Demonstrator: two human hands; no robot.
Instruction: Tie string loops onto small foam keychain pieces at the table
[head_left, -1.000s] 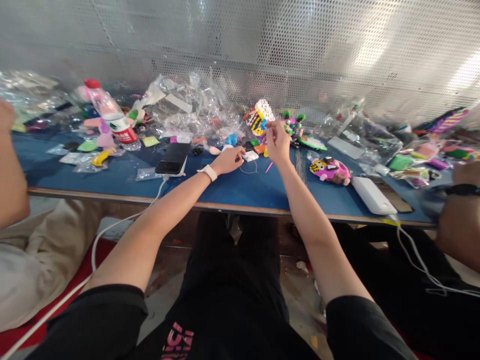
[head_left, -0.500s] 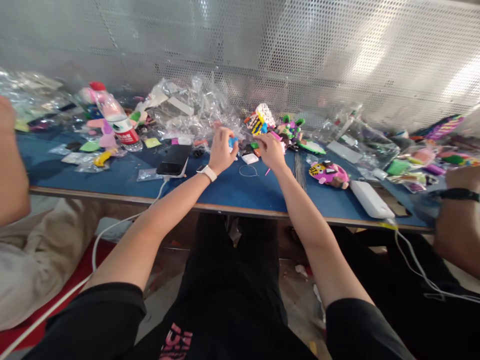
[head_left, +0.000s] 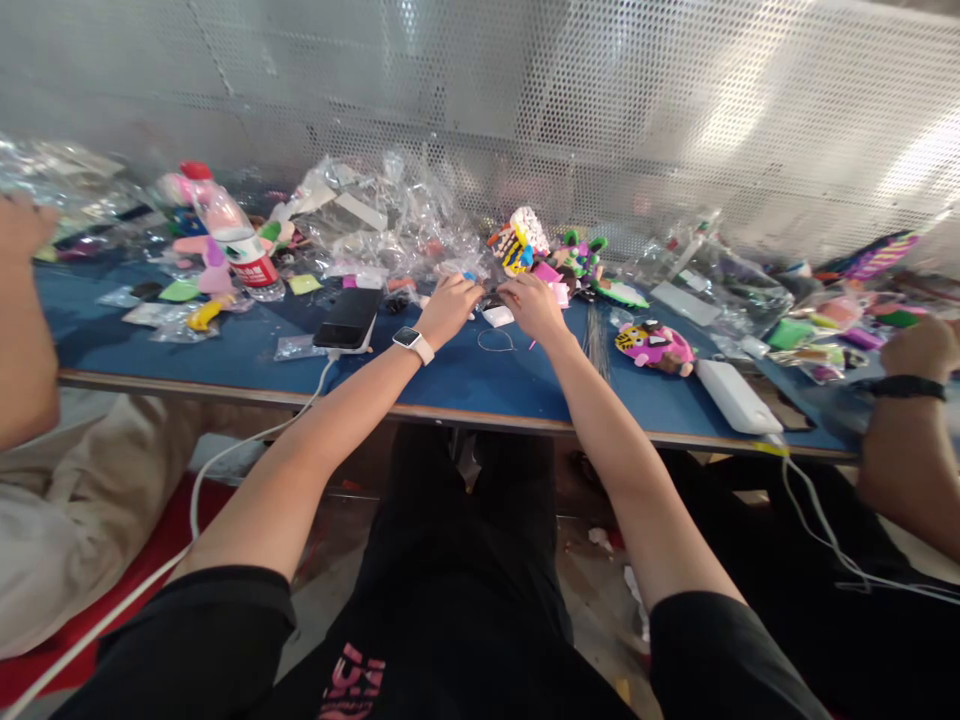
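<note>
My left hand (head_left: 450,306), a white watch (head_left: 409,340) on its wrist, rests on the blue table (head_left: 480,385) with its fingers curled down among small coloured pieces. My right hand (head_left: 534,299) lies just to its right, fingers also curled and pinched toward the same spot. What either hand holds is hidden. A small white piece (head_left: 497,316) lies between them, and a thin wire loop (head_left: 496,342) sits just in front. A pink piece (head_left: 546,272) and a striped colourful toy (head_left: 523,236) are just beyond my right hand.
A black phone (head_left: 346,318) on a cable lies to the left, near a bottle (head_left: 236,248). Crumpled plastic bags (head_left: 390,222) are heaped at the back. A pink tiger toy (head_left: 657,345) and a white power bank (head_left: 732,396) lie to the right. Other people's arms (head_left: 22,330) (head_left: 911,400) flank me.
My right hand came down from a raised position to the table. My left hand lifted toward the back, then settled beside the right hand among the small pieces.
</note>
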